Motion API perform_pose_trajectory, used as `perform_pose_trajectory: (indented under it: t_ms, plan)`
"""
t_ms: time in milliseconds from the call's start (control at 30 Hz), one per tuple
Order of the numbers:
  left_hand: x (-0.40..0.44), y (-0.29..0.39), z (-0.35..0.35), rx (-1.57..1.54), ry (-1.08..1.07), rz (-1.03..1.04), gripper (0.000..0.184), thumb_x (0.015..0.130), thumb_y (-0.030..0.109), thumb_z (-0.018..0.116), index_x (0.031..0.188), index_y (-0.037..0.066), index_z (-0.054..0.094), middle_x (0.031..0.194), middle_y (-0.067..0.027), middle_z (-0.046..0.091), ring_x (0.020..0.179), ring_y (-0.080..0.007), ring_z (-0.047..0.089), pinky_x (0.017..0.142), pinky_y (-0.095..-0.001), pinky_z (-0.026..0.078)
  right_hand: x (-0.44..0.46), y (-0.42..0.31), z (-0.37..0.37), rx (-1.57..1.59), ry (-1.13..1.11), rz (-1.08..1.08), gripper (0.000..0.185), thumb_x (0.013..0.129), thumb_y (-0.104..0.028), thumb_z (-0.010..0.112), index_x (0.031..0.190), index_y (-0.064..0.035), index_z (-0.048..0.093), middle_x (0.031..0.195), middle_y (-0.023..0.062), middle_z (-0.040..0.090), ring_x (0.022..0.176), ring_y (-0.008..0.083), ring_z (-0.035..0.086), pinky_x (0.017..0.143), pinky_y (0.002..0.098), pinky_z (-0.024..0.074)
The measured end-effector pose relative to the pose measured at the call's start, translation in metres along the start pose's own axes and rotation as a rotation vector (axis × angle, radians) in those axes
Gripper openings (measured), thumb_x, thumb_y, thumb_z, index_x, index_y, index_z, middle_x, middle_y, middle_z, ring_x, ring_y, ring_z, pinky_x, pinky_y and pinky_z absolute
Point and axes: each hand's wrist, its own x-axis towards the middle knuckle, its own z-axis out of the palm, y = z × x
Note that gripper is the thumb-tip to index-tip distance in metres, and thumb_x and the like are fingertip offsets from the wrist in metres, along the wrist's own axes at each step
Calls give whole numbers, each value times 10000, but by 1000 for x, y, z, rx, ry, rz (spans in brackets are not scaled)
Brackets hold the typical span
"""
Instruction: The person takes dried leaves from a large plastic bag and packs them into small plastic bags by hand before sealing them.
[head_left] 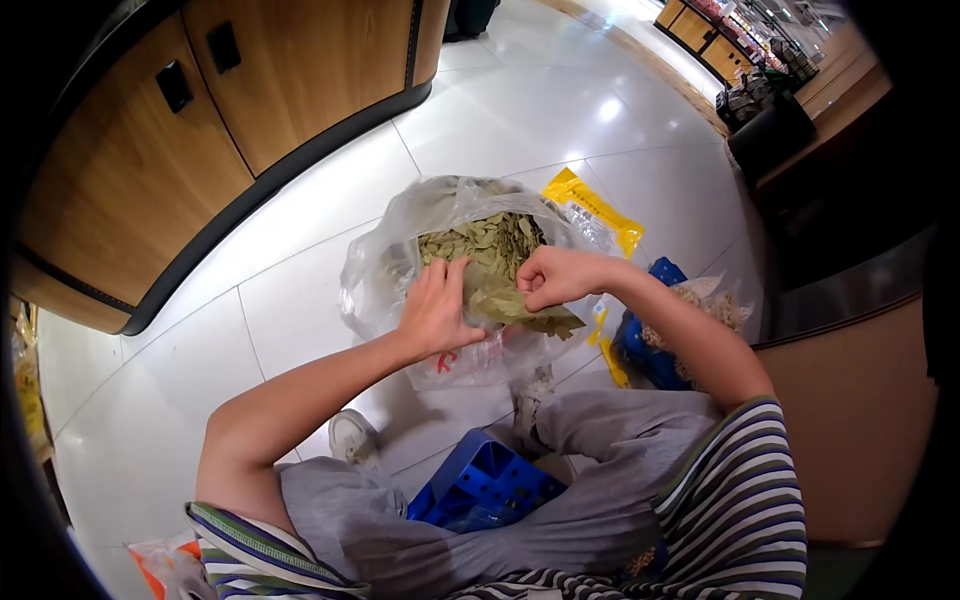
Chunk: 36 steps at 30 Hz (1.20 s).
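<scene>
Head view: a heap of dried leaves (478, 238), olive green to brownish, flat and narrow, loose inside a large clear plastic bag (375, 272) on the tiled floor (300, 300). Wide mouth to the bag, crumpled and slack at the rim, with red print (447, 362) low on the near side. More leaves at the near edge of the mouth, paler and hazy, and a darker cluster jutting out just below the right hand (560, 276).

Main heap just beyond both hands, within the bag; nearer leaves between the left hand (432, 310) and the right, close up against the right fingertips. Left grip spread, thumb and fingers well apart, against the near left part of the bag's mouth. Right grip drawn together, thumb to curled fingers, over the nearer leaves; contents of the pinch hidden, leaf or plastic impossible to tell.

Left forearm (330, 372) aslant from a bent elbow at lower left, back of the hand upward, fingers away from the body. Right forearm (680, 315) aslant from the opposite side, wrist fairly straight, knuckles toward the far side of the bag.

Beside the bag on the right, a yellow-edged wrapper (626, 234); near the right forearm, a clear bag of pale pieces (715, 297). Between the legs, a blue plastic basket (480, 490).
</scene>
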Motion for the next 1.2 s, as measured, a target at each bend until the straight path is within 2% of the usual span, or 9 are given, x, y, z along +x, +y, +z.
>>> perform_pose_trajectory:
  t_ms: [133, 367, 467, 633, 867, 967, 1033, 1167, 1200]
  plan:
    - [3, 0, 1, -2, 8, 43, 1000, 559, 380, 888, 1353, 19, 400, 1103, -196, 472, 1041, -379, 511, 887, -456, 450, 5, 6, 1, 5, -4, -23, 150, 738, -136, 700, 690, -27, 609, 595, 0, 551, 547, 93, 498, 505, 279, 416]
    - [2, 7, 2, 19, 26, 70, 993, 561, 381, 885, 1350, 20, 403, 1092, -187, 468, 1027, -370, 519, 889, -458, 442, 11, 4, -1, 54, -62, 110, 171, 747, -127, 694, 651, -38, 584, 576, 5, 533, 513, 111, 511, 472, 286, 426]
    - [2, 6, 5, 23, 36, 43, 992, 562, 381, 886, 1351, 23, 403, 1093, -183, 469, 1031, -367, 521, 886, -451, 443, 11, 4, 0, 93, -71, 154, 159, 756, -90, 680, 651, -32, 576, 579, -24, 523, 519, 67, 469, 464, 260, 372]
    - [1, 5, 11, -3, 58, -14, 988, 571, 389, 886, 1355, 33, 400, 1097, -177, 469, 1040, -364, 520, 898, -452, 437, 14, 8, 2, 163, -80, 198, 153, 748, -83, 685, 645, -39, 581, 570, -30, 510, 511, 62, 461, 460, 253, 365]
    - [2, 18, 0, 22, -32, -4, 988, 588, 406, 885, 1363, 35, 396, 1106, -178, 484, 1070, -366, 518, 929, -459, 423, 18, 13, 3, 140, -91, 221, 150, 752, -103, 672, 644, -44, 586, 569, -34, 503, 507, 67, 451, 457, 256, 347]
    - [4, 18, 2, 6, -40, -34, 1003, 592, 415, 883, 1369, 22, 385, 1139, -197, 489, 1087, -382, 520, 932, -462, 438, 23, 12, 1, 102, -79, 209, 157, 756, -126, 668, 654, -36, 591, 584, -24, 513, 520, 77, 465, 463, 270, 353]
    - [9, 13, 7, -11, -22, -80, 1027, 587, 417, 881, 1374, -1, 371, 1162, -216, 489, 1089, -399, 523, 923, -468, 458, 25, 8, 0, 19, -18, 152, 216, 765, -165, 677, 643, -22, 571, 580, 2, 517, 520, 110, 491, 473, 289, 391]
    - [21, 6, 7, -45, -32, -207, 1048, 590, 413, 881, 1396, 12, 344, 1221, -225, 476, 1153, -405, 510, 964, -471, 461, 38, 13, -11, -62, 99, 72, 241, 758, -198, 687, 668, 4, 590, 598, 41, 556, 551, 141, 534, 507, 312, 433]
    - [23, 4, 8, -61, -14, -228, 1050, 583, 407, 882, 1397, 24, 342, 1219, -218, 475, 1154, -404, 512, 959, -479, 465, 40, 13, -15, -69, 125, 67, 223, 761, -183, 693, 682, 2, 596, 611, 32, 565, 563, 125, 529, 514, 303, 428]
